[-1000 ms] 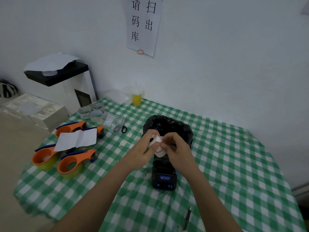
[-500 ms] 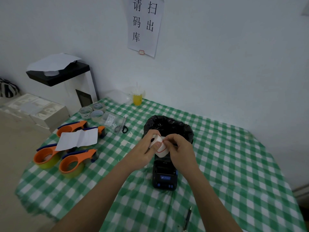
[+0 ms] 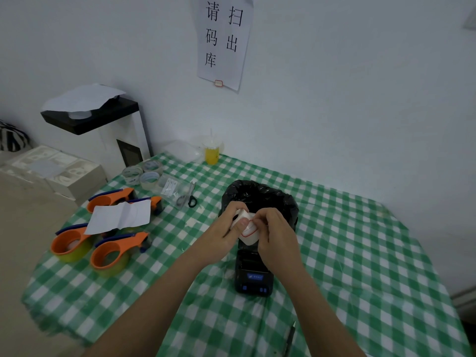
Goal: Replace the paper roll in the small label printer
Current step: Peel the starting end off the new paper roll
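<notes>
A small white paper roll (image 3: 247, 229) with red-outlined labels is held above the table between both hands. My left hand (image 3: 223, 235) grips the roll's body from the left, thumb on its front. My right hand (image 3: 275, 234) pinches the loose label end at the roll's right side. Directly below the hands sits the small black label printer (image 3: 253, 275) with blue buttons on its front; its rear part is hidden by my hands and the roll.
A bin lined with a black bag (image 3: 260, 195) stands just behind the printer. Orange tape dispensers (image 3: 113, 256), a folded white sheet (image 3: 119, 216), tape rolls (image 3: 144, 173) and scissors (image 3: 192, 195) lie left. A pen (image 3: 289, 336) lies near the front edge of the green checked tablecloth (image 3: 360, 253).
Both hands stay together on the roll above the printer. My right fingers have shifted slightly on the label end; the roll has hardly moved.
</notes>
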The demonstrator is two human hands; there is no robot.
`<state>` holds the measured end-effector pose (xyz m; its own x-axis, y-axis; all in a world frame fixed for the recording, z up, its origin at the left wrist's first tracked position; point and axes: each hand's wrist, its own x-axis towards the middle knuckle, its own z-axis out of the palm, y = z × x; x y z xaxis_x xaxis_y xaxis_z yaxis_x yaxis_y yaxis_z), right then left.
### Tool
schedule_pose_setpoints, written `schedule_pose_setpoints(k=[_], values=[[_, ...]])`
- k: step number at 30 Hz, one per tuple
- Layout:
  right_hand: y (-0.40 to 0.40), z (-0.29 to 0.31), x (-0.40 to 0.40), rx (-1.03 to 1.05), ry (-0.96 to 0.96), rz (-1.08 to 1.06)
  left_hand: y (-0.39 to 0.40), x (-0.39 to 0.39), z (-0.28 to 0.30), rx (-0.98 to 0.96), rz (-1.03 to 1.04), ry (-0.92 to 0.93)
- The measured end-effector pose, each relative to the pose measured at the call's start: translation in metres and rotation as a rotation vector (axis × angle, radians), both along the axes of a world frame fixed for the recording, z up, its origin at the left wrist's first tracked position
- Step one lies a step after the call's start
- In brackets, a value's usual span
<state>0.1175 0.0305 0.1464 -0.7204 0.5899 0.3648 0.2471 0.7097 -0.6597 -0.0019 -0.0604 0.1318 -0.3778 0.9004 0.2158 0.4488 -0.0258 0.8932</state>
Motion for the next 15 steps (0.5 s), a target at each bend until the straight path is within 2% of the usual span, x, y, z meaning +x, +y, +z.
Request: schedule_pose_setpoints(k=[15], values=[[-0.0004, -0.0069, -0.0004, 0.083, 0.026, -0.026, 0.0011, 0.0009, 0.0016, -0.008, -0.008, -0.033]])
